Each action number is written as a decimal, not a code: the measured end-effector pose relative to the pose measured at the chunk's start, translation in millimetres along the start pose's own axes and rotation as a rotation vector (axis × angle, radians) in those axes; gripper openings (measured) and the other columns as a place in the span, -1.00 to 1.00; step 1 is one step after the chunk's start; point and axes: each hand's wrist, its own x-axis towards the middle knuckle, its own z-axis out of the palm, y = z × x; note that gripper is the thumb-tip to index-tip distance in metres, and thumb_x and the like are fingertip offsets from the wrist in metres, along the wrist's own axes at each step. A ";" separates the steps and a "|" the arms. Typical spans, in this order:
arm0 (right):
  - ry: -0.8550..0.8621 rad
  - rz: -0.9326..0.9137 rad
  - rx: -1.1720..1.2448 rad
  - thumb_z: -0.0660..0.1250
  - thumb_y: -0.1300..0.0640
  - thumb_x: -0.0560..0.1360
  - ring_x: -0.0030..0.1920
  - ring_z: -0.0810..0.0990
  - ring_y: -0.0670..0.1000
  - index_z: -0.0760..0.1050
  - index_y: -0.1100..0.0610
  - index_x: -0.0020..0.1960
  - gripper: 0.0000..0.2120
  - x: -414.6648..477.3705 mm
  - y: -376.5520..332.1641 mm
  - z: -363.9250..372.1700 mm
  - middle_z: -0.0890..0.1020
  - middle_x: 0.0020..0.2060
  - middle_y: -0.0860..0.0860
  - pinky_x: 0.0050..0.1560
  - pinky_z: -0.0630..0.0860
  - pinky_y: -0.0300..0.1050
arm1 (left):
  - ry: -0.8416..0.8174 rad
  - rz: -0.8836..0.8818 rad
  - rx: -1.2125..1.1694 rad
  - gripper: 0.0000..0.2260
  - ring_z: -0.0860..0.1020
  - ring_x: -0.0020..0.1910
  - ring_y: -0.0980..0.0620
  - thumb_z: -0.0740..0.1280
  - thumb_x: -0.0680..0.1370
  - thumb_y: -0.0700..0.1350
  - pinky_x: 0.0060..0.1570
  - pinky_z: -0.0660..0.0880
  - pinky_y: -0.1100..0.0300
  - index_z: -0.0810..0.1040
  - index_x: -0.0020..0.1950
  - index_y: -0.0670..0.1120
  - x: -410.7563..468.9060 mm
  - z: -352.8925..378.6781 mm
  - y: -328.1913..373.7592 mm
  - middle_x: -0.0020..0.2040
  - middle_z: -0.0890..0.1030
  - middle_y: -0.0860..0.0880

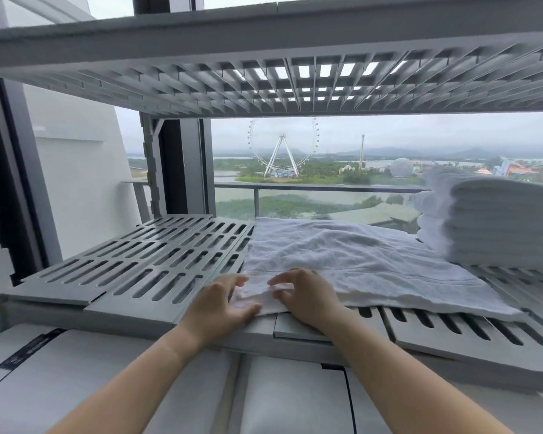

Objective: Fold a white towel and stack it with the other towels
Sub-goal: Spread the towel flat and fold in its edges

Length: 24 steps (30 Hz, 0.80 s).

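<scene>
Pinched by the curled fingers of the left hand [223, 303] and the right hand [306, 297] is the near-left corner of the white towel [358, 261], which is spread on the slotted shelf [145, 261], just left of 1 stack of folded towels [496, 227].

Soft, matt terry cloth in the towel [358, 261] and the stack of towels [499, 227]; smooth, matt grey plastic, seemingly, in the slotted shelf [151, 267].

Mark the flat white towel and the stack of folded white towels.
flat white towel [358, 255]: head view, its wrinkled middle.
stack of folded white towels [496, 223]: head view, its front side.
</scene>
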 end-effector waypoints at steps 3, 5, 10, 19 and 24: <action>0.028 -0.026 0.012 0.31 -0.01 0.49 0.12 0.54 -0.05 0.62 -0.11 -0.01 -0.86 -3.0 0.1 4.4 0.59 0.12 -0.12 0.06 0.48 -0.13 | 0.027 -0.084 -0.044 -0.46 0.51 0.08 0.14 0.50 0.32 0.14 0.06 0.43 0.35 0.47 0.23 0.01 -7.6 -6.8 -14.3 0.09 0.54 0.09; 0.063 -0.067 0.031 0.31 0.02 0.50 0.05 0.56 -0.04 0.64 -0.06 -0.03 -0.86 -6.0 1.0 4.3 0.61 0.07 -0.11 0.02 0.50 -0.11 | 0.052 -0.111 -0.058 -0.45 0.52 0.08 0.14 0.52 0.30 0.14 0.08 0.44 0.31 0.48 0.22 0.00 -9.7 -7.2 -18.3 0.08 0.54 0.09; 0.121 -0.171 0.038 0.30 0.04 0.52 0.03 0.57 0.00 0.65 0.02 -0.02 -0.84 -12.5 -4.7 3.8 0.63 0.05 -0.05 0.06 0.48 -0.05 | 0.046 -0.050 -0.051 -0.50 0.53 0.07 0.09 0.51 0.33 0.11 0.14 0.48 0.17 0.51 0.19 -0.03 -9.5 -5.8 -18.4 0.06 0.57 0.05; 0.044 0.005 -0.113 0.30 -0.18 0.45 0.11 0.52 -0.03 0.60 -0.11 0.04 -0.75 -1.1 -30.2 15.0 0.61 0.09 -0.11 0.12 0.46 -0.08 | 0.060 -0.012 -0.051 -0.60 0.51 -0.05 0.18 0.51 0.31 0.14 -0.06 0.41 0.39 0.53 0.03 0.00 -9.8 -6.4 -22.5 -0.03 0.57 0.09; 0.099 0.017 -0.077 0.29 -0.15 0.47 0.12 0.51 -0.01 0.63 -0.02 0.03 -0.72 -6.7 -26.5 19.0 0.62 0.08 -0.07 0.11 0.45 -0.08 | 0.059 0.003 -0.036 -0.71 0.48 -0.16 0.20 0.50 0.31 0.16 -0.22 0.32 0.44 0.54 -0.11 0.05 -11.3 -7.1 -23.0 -0.11 0.56 0.15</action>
